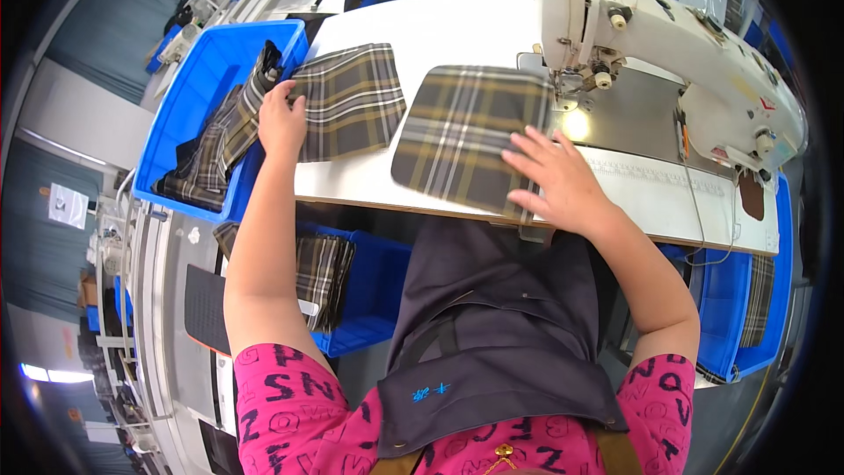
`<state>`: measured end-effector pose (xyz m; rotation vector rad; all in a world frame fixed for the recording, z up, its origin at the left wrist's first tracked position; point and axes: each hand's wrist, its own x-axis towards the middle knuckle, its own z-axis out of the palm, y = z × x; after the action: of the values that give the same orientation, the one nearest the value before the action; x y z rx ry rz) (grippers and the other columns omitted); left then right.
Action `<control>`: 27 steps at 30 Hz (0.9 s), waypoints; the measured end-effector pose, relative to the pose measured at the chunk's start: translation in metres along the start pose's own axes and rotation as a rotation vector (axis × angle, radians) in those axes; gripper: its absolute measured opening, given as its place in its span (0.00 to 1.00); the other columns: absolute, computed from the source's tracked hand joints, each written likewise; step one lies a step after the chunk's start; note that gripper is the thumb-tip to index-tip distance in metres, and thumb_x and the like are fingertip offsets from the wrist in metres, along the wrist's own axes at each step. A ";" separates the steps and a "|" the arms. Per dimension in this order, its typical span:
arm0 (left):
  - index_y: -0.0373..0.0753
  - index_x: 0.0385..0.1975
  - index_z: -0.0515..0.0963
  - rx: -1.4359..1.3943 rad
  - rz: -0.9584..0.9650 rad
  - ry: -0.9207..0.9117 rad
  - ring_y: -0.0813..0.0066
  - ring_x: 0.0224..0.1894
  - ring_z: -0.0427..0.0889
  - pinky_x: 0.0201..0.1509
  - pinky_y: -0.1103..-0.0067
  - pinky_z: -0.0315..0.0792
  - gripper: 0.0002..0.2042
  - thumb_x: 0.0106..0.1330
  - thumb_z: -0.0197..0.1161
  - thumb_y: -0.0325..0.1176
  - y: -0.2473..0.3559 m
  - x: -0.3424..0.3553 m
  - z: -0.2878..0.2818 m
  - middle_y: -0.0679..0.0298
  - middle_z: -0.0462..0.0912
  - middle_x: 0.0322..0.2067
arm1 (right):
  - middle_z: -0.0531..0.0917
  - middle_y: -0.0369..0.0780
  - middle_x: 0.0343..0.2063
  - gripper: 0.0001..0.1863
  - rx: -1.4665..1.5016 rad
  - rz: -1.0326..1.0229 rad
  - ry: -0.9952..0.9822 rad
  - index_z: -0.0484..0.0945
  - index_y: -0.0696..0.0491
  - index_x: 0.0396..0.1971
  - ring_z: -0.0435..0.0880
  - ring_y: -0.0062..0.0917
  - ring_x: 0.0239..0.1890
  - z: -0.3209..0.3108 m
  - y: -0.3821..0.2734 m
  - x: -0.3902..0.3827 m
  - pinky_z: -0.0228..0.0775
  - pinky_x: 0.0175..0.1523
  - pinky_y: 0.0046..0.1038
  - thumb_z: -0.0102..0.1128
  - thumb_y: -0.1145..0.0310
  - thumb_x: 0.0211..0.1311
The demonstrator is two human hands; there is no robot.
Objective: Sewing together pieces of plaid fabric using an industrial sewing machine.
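Observation:
My left hand (pixel 281 123) is at the right rim of a blue bin, its fingers bent over the edge of a plaid fabric piece (pixel 352 97). That brown, yellow and white piece lies partly on the white table, beside more crumpled plaid cloth (pixel 215 154) in the bin. My right hand (pixel 558 178) has its fingers spread over the right side of a second plaid panel (pixel 453 136). This panel has rounded corners and is slightly blurred. Its upper right edge reaches close to the sewing machine's needle area (pixel 571 92), where a small lamp shines.
The white sewing machine (pixel 651 26) stands at the back right. Scissors with orange handles (pixel 682 134) lie beside its base, and a ruler strip (pixel 651 169) runs along the table. The blue bin (pixel 158 149) adjoins the table's left; lower bins (pixel 374 299) hold plaid pieces.

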<state>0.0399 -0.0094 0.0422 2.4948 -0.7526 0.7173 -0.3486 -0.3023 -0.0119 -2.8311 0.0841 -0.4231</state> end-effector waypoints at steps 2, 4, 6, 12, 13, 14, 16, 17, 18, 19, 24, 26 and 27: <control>0.48 0.52 0.82 0.006 0.058 0.027 0.58 0.53 0.82 0.57 0.63 0.76 0.14 0.66 0.69 0.35 0.005 -0.009 -0.005 0.61 0.84 0.49 | 0.72 0.41 0.72 0.30 0.089 -0.240 -0.083 0.77 0.48 0.67 0.63 0.38 0.78 0.000 -0.012 0.004 0.48 0.81 0.49 0.62 0.48 0.70; 0.48 0.48 0.83 -0.003 0.156 0.005 0.56 0.52 0.82 0.56 0.63 0.76 0.12 0.66 0.69 0.34 0.023 -0.018 -0.007 0.62 0.85 0.47 | 0.73 0.42 0.71 0.30 0.131 -0.270 -0.095 0.78 0.50 0.66 0.64 0.38 0.77 -0.005 -0.011 0.005 0.49 0.80 0.49 0.64 0.50 0.69; 0.47 0.45 0.83 -0.096 0.242 -0.041 0.55 0.51 0.82 0.56 0.63 0.76 0.10 0.66 0.69 0.35 0.042 -0.029 -0.011 0.62 0.85 0.45 | 0.75 0.43 0.70 0.28 0.126 -0.063 -0.004 0.80 0.51 0.63 0.64 0.39 0.77 -0.002 0.003 0.004 0.50 0.80 0.49 0.65 0.53 0.68; 0.47 0.43 0.83 0.019 0.332 0.086 0.57 0.50 0.82 0.54 0.65 0.75 0.10 0.63 0.72 0.35 0.015 -0.028 -0.033 0.64 0.85 0.43 | 0.77 0.45 0.67 0.24 0.177 -0.057 0.021 0.82 0.55 0.57 0.66 0.44 0.75 -0.004 -0.002 0.002 0.52 0.79 0.50 0.68 0.58 0.64; 0.48 0.45 0.83 0.036 0.261 0.166 0.58 0.52 0.81 0.56 0.64 0.73 0.12 0.62 0.73 0.35 0.006 -0.023 -0.037 0.64 0.84 0.45 | 0.77 0.46 0.67 0.25 0.158 -0.058 0.033 0.82 0.56 0.56 0.67 0.45 0.74 -0.003 -0.003 0.002 0.53 0.79 0.50 0.69 0.58 0.62; 0.49 0.47 0.83 0.055 0.189 0.249 0.58 0.54 0.80 0.58 0.63 0.72 0.15 0.61 0.74 0.36 -0.005 -0.018 -0.042 0.65 0.84 0.47 | 0.77 0.46 0.67 0.25 0.156 -0.073 0.034 0.82 0.56 0.56 0.67 0.45 0.74 -0.003 -0.004 0.003 0.53 0.79 0.50 0.69 0.58 0.62; 0.52 0.56 0.78 0.145 0.120 0.342 0.57 0.63 0.74 0.66 0.59 0.66 0.24 0.58 0.76 0.37 -0.030 -0.008 -0.040 0.65 0.80 0.57 | 0.77 0.46 0.67 0.26 0.152 -0.050 0.023 0.82 0.57 0.56 0.67 0.46 0.74 -0.003 -0.006 0.005 0.53 0.79 0.50 0.70 0.58 0.61; 0.52 0.57 0.78 0.176 0.081 0.339 0.56 0.62 0.76 0.65 0.59 0.68 0.25 0.59 0.75 0.36 -0.039 -0.006 -0.039 0.64 0.81 0.56 | 0.77 0.47 0.67 0.27 0.141 -0.056 0.032 0.82 0.57 0.57 0.67 0.46 0.74 -0.003 -0.006 0.006 0.53 0.78 0.50 0.70 0.58 0.61; 0.52 0.59 0.77 0.206 0.043 0.336 0.55 0.60 0.79 0.63 0.60 0.70 0.25 0.59 0.74 0.35 -0.047 -0.004 -0.038 0.63 0.83 0.56 | 0.77 0.47 0.67 0.27 0.138 -0.063 0.036 0.82 0.57 0.57 0.67 0.46 0.74 -0.002 -0.006 0.006 0.53 0.78 0.50 0.70 0.58 0.61; 0.52 0.59 0.77 0.201 0.043 0.341 0.55 0.60 0.79 0.63 0.60 0.70 0.25 0.59 0.74 0.35 -0.051 -0.001 -0.036 0.63 0.83 0.56 | 0.77 0.47 0.67 0.27 0.137 -0.057 0.033 0.82 0.57 0.57 0.67 0.46 0.74 -0.002 -0.005 0.005 0.54 0.78 0.50 0.70 0.57 0.60; 0.42 0.50 0.83 -0.173 -0.252 0.228 0.46 0.49 0.86 0.52 0.62 0.78 0.13 0.70 0.64 0.39 -0.082 0.019 -0.037 0.50 0.89 0.44 | 0.77 0.46 0.67 0.28 0.133 -0.053 0.042 0.82 0.57 0.57 0.68 0.46 0.74 -0.004 -0.005 0.006 0.54 0.78 0.50 0.71 0.57 0.60; 0.39 0.45 0.84 -0.251 -0.268 0.359 0.47 0.47 0.86 0.52 0.64 0.77 0.13 0.73 0.63 0.41 -0.097 0.038 -0.047 0.47 0.88 0.41 | 0.77 0.46 0.67 0.27 0.129 -0.055 0.045 0.82 0.56 0.57 0.68 0.45 0.73 -0.003 -0.004 0.007 0.54 0.78 0.50 0.71 0.57 0.60; 0.35 0.43 0.83 -0.317 -0.176 0.465 0.54 0.42 0.86 0.50 0.66 0.76 0.13 0.74 0.62 0.39 -0.119 0.049 -0.067 0.48 0.88 0.39 | 0.77 0.46 0.67 0.27 0.141 -0.080 0.049 0.82 0.56 0.57 0.68 0.45 0.73 -0.001 -0.007 0.010 0.55 0.78 0.50 0.71 0.57 0.60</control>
<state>0.1239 0.0983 0.0927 1.9734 -0.4298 0.9783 -0.3393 -0.2970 -0.0058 -2.6927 -0.0474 -0.4956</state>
